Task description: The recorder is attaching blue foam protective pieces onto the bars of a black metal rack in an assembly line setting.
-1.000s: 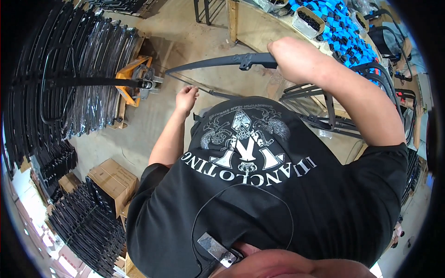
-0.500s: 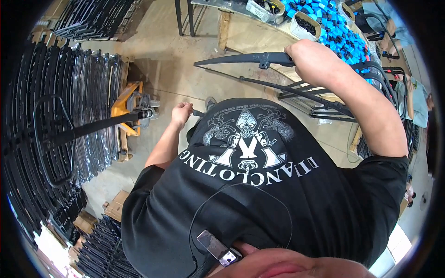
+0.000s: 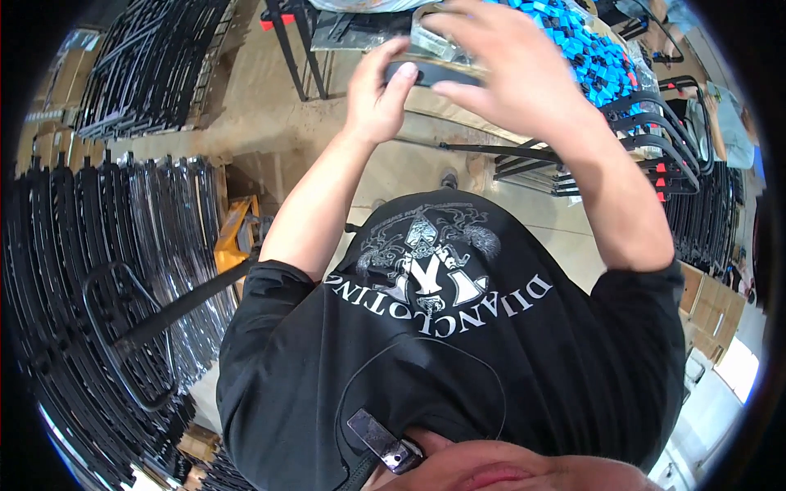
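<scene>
In front of my chest, over the edge of the work table, a short length of black bar [image 3: 446, 75] shows between my two hands. My left hand [image 3: 378, 96] is closed on its left part, thumb pressed on top. My right hand [image 3: 524, 69] is at the other end with its fingers spread and lifted off; its thumb lies by the bar, and whether it touches cannot be made out. The bar's right end is hidden behind that hand. Beyond lies a pile of blue plastic pieces [image 3: 596, 69].
Black metal frames [image 3: 155, 61] stand stacked at the far left, with rows of long black parts [image 3: 61, 245] nearer. A yellow pallet jack [image 3: 236, 233] is left of me. Bent black tubes [image 3: 663, 135] stick out at the right. A person's arm [image 3: 714, 123] shows beyond.
My left hand has risen from beside my body onto the bar. My right hand has let its fingers spread, and the long black part it held up is no longer seen in that pose.
</scene>
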Available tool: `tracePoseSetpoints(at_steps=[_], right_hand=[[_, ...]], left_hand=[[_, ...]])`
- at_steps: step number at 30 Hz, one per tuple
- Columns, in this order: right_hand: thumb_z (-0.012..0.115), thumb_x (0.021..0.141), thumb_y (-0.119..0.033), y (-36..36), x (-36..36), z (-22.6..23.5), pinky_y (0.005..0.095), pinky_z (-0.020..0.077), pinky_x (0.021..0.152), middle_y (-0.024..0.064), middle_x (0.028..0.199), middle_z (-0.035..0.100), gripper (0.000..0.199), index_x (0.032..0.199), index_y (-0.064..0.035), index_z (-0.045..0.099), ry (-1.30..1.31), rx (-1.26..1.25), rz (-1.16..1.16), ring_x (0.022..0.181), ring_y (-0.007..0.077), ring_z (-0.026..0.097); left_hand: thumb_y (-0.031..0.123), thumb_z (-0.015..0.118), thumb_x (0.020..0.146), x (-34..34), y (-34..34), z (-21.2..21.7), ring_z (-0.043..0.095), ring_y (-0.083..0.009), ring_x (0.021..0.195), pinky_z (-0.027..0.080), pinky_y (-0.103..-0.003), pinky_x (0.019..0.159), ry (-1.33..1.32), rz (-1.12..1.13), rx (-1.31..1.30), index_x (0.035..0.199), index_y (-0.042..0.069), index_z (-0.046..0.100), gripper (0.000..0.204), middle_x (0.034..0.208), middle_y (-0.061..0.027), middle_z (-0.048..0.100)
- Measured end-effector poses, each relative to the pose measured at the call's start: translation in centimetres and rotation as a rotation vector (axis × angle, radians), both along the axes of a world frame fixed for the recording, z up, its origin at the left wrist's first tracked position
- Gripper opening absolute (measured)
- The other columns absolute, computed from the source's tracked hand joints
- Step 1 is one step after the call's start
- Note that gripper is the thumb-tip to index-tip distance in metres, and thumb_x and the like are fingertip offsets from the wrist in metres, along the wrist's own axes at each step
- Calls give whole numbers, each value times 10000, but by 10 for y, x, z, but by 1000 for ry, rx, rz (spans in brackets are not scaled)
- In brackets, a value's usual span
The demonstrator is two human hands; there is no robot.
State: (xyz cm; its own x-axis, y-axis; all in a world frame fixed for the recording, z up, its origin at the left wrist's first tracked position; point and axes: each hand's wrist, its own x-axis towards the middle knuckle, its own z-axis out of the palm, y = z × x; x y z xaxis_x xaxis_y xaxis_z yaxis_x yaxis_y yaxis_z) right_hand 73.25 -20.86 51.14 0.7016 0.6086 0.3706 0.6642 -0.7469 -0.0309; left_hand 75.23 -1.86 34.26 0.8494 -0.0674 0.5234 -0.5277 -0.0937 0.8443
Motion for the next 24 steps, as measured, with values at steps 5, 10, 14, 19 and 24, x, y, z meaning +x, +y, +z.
tracePoseSetpoints(at_steps=[5, 10, 14, 19, 24], right_hand=[[746, 862, -128, -198, -55, -65, 375, 480, 980, 142, 1159, 669, 322, 1160, -34, 669, -62, 370, -597, 1103, 277, 628], [307, 1087, -249, -273, -42, -207, 351, 445, 1008, 121, 1085, 686, 438, 1133, 23, 647, 372, 1059, -537, 1058, 260, 636], [535, 1035, -220, -263, 23, -164, 286, 427, 740, 22, 817, 630, 300, 898, 18, 657, 479, 1282, -724, 754, 117, 545], [627, 1010, -309, -312, 74, -181, 221, 435, 711, -21, 847, 663, 350, 990, 25, 729, 658, 1599, -635, 775, 52, 541], [627, 1014, -309, -332, 111, -183, 236, 374, 651, -40, 784, 572, 292, 898, -49, 692, 644, 1537, -736, 711, 47, 475]], left_hand=[[161, 569, 1010, 41, 23, -29, 501, -90, 723, 435, -264, 654, 195, 252, -91, 885, 26, 609, 188, 777, 9, 554], [220, 489, 1032, 71, 20, -27, 475, -98, 743, 403, -264, 684, 275, 333, -245, 846, 58, 571, 259, 792, 9, 525], [281, 513, 1005, 111, 34, -40, 497, -129, 754, 413, -311, 767, 402, 329, -394, 835, 69, 566, 277, 794, -13, 540], [287, 563, 988, 151, -20, -31, 553, -156, 777, 443, -318, 764, 533, 382, -527, 860, 62, 608, 263, 814, -35, 589], [285, 563, 985, 209, -40, -53, 558, -169, 708, 445, -313, 706, 559, 367, -491, 923, 42, 616, 256, 822, -50, 606]])
